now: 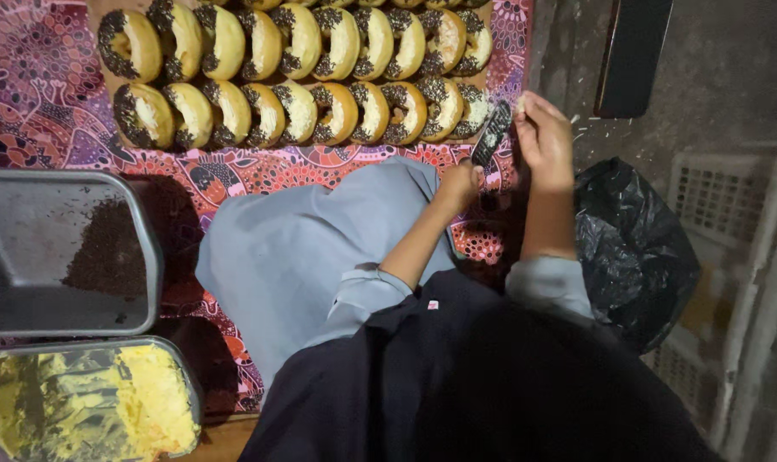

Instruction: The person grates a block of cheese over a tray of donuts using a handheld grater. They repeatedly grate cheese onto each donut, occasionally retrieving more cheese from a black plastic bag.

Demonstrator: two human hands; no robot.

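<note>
- Head view: we look down at our left hand [462,182], its fingers closed around the lower end of a small dark grater [491,133], which stands tilted just past the right edge of the patterned cloth [46,85].
- Our right hand [544,137] is raised beside the grater's top, fingers pinched on a small pale piece [519,104] pressed against it; we cannot tell what the piece is.
- Doughnuts [303,77] lie in two rows across the top of the cloth, each half coated in dark sprinkles, the nearest one just left of the grater.
- A grey tray [29,248] sits at the left with a heap of dark sprinkles inside.
- Below it, a foil-lined tray [80,402] holds yellow shreds.
- A black plastic bag [636,248] bulges just right of our right forearm.
- White crates [739,257] stand at the far right, beyond the bag.
- A dark flat slab [632,51] leans at the upper right on the grey floor.
- Pale shavings are scattered on the floor near our right hand.
</note>
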